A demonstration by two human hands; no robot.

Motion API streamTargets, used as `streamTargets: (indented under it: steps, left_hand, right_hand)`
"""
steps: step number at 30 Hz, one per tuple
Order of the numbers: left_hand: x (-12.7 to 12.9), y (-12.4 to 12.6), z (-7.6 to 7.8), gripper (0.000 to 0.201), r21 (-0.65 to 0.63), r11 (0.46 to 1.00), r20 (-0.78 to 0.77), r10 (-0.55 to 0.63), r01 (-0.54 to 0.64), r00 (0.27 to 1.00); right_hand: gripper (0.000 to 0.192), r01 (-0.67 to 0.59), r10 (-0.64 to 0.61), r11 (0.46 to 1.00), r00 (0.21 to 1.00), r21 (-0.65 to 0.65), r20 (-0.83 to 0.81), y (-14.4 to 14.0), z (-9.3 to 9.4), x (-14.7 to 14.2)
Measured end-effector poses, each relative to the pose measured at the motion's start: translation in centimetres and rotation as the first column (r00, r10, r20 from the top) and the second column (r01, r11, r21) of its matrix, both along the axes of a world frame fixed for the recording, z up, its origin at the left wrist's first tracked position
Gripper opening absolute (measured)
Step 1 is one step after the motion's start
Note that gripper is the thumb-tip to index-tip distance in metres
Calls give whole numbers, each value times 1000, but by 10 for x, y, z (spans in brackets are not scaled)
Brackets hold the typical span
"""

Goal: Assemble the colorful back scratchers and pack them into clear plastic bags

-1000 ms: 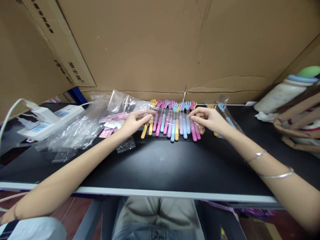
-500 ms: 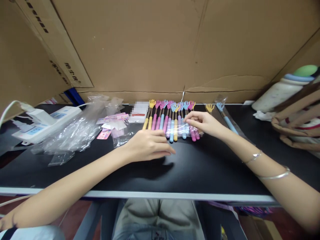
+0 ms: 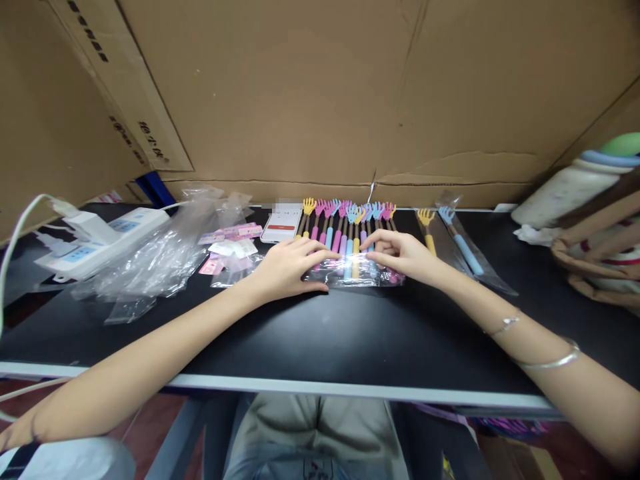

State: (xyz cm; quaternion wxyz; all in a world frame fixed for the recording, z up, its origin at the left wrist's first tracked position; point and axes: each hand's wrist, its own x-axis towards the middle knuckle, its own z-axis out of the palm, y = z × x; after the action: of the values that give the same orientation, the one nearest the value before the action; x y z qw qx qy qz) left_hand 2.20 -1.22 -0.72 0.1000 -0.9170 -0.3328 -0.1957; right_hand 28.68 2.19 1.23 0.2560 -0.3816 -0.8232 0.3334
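Several back scratchers with small hand-shaped heads and yellow, pink, blue and purple handles lie side by side across the black table. A clear plastic bag lies over their lower handles. My left hand rests at the bag's left end, fingers outstretched and thumb apart. At the right end, my right hand has its fingers curled and its thumb and index close together at the plastic. Right of that hand lie a yellow back scratcher and a blue back scratcher in clear wrapping.
To the left are a pile of clear plastic bags, pink printed cards and a white power strip. A phone lies behind my left hand. A bottle and brown bag handles are at right. Cardboard walls the back.
My left hand has moved up onto the bag's left end, its thumb now spread from the fingers. My right hand's fingers have curled more. The plastic now stretches across the handles between both hands.
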Motion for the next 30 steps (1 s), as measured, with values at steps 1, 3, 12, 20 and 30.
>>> streamTargets:
  steps: [1, 3, 12, 20, 30]
  left_hand:
    - [0, 0, 0, 54, 5, 1000, -2, 0, 0, 1000]
    - [0, 0, 0, 53, 18, 1000, -5, 2, -2, 1000]
    - [3, -3, -2, 56, 38, 999, 25, 31, -32, 999]
    - [4, -4, -1, 44, 33, 998, 55, 56, -57, 997]
    - [2, -5, 1, 45, -4, 993, 33, 121, -121, 992]
  right_hand:
    - [25, 7, -7, 1000, 1000, 2, -3, 0, 0, 0]
    - [25, 22, -22, 1000, 1000, 11, -15, 0, 0, 0]
    - [29, 122, -139, 985, 981, -124, -137, -4, -5, -5]
    - [33, 171, -234, 952, 942, -254, -242, -5, -2, -6]
    - [39, 133, -299, 902, 879, -411, -372, -5, 1, -4]
